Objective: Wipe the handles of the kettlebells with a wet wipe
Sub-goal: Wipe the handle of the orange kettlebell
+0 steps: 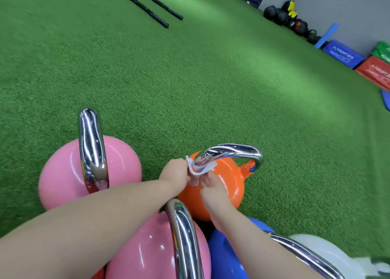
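In the head view, near the lower edge of the green artificial turf floor (190,72), the left hand (176,171) pinches one end of a thin white wet wipe (200,169) looped round the near leg of the curved chrome handle (230,152) of a glossy orange kettlebell (230,186), while the right hand (211,186) pinches the wipe's lower end against the orange body. The thin wipe could tear or slip off the slick chrome if pulled unevenly, leaving the handle's far leg untouched. By the far right wall, a blue padded box (343,54) reads "PLYOSOFT BOX".
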Demonstrator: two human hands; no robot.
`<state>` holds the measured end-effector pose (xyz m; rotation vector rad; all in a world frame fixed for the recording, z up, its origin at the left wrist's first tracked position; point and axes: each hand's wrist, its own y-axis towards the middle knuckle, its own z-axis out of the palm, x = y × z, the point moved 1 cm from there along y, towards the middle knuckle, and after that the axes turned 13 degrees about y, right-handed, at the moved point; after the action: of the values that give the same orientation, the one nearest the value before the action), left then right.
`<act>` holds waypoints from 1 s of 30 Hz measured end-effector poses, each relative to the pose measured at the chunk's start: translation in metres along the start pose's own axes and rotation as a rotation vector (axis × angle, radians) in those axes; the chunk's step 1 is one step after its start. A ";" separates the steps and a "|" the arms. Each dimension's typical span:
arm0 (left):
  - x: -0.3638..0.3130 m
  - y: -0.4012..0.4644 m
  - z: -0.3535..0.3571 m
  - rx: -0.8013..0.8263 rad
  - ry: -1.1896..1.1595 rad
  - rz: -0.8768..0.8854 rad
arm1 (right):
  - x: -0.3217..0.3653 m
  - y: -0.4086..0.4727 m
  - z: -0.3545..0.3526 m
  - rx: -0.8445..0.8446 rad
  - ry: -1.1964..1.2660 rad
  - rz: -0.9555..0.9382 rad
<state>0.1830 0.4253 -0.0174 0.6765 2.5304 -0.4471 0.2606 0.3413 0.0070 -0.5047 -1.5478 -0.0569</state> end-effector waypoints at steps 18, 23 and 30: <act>0.004 0.009 -0.012 0.033 0.016 0.130 | 0.019 -0.005 0.001 0.049 0.169 0.185; -0.003 0.007 -0.002 -0.061 -0.068 0.132 | 0.024 0.002 0.002 -0.044 0.141 0.169; -0.005 0.013 -0.032 0.131 0.056 0.232 | 0.048 -0.001 0.004 -0.189 0.467 0.170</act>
<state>0.1822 0.4476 0.0092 1.0319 2.4505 -0.5198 0.2583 0.3547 0.0529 -0.7153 -1.0441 -0.1793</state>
